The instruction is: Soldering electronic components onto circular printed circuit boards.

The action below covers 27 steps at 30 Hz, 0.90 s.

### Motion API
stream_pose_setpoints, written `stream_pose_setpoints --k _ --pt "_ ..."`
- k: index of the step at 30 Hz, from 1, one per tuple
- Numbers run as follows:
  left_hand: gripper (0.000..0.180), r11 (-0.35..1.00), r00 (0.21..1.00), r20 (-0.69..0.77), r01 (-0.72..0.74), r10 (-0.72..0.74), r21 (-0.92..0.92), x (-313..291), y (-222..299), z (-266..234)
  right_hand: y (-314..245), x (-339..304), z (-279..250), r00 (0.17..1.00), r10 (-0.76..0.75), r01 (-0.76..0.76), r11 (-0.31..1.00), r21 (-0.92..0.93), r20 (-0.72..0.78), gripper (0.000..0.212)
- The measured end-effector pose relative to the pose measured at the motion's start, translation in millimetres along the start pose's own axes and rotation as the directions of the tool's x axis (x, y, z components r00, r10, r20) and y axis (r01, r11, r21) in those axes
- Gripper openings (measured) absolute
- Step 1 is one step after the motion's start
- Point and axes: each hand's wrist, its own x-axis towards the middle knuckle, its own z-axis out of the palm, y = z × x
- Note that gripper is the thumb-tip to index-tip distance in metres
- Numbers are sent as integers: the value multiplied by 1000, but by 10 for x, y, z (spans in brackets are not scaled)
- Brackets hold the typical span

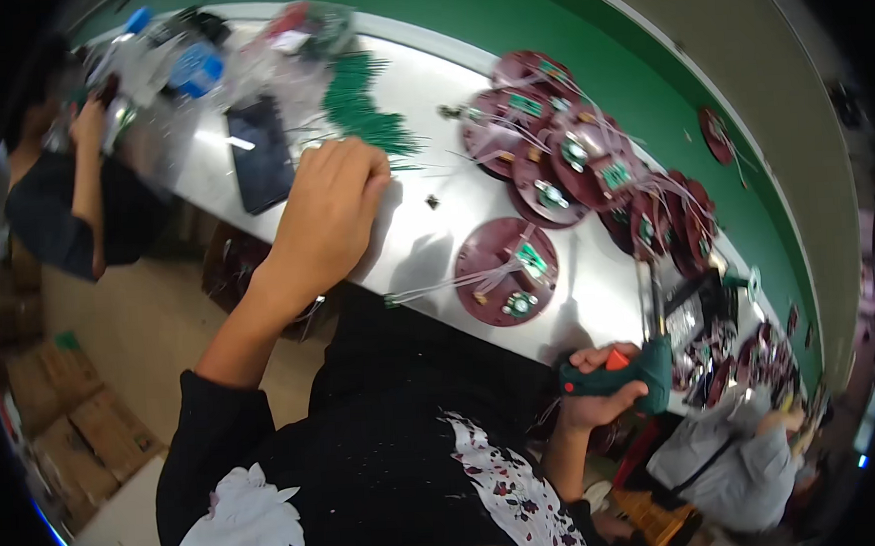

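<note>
Pale, shiny counter (594,291); a maroon disc (484,256) with small circuit boards and pale leads (457,281) lies flat near its front edge, between the hands. Right hand (601,402) grasps a green pistol-grip tool (650,373) by its handle; left hand (335,197) curled beside green wires (362,110), cannot tell if pinching anything. Disc probably light, stiff, slick: best taken by the rim, sparing fragile leads.

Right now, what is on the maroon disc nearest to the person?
On the maroon disc are a green board, pale wires running off the disc's left edge, a green-and-white part and a brass-coloured piece; the surface beneath them is covered.
</note>
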Motion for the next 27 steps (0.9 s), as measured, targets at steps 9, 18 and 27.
stream_pose_setpoints --k 9,18,27 --pt "30 887 994 -27 -111 110 -449 182 828 577 -160 -95 -18 993 -40 77 936 -345 114 85" --pt "35 932 979 94 -139 180 -336 309 878 765 -202 -287 -93 979 152 -81 901 -426 136 77" --pt "35 939 984 86 -119 155 -324 277 909 760 -212 -121 33 960 -67 200 846 -494 273 61"
